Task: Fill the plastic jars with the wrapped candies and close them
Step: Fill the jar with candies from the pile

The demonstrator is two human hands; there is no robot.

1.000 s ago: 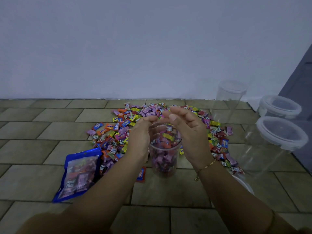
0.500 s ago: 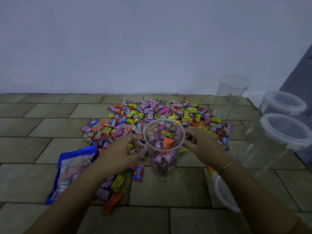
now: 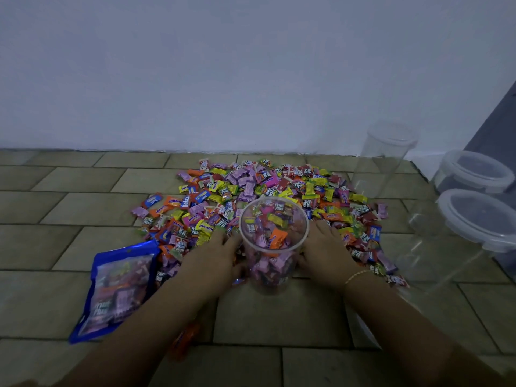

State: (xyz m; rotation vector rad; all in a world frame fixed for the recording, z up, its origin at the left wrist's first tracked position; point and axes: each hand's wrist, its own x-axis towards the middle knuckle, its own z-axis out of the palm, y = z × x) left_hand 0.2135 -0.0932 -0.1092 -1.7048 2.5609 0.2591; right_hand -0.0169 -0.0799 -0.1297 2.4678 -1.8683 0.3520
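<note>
Clear plastic, your open jar stands upright between your hands, nearly full. In the head view your left hand and right hand lie flat, fingers spread, on the candy pile, gripping nothing I can see. Candies lie just beyond both hands, each equally near; lidded jars wait to your right.

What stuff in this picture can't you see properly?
Head view only:
- Candies under the left hand and right hand: hidden by palms, so grip is unclear.
- Jar bottom layers: too dim and blurred to count.
- Bag print: blurred.
- Lidded jars at right: cut off by the edge.
- Clear lid near the right forearm: mostly hidden by it.
</note>
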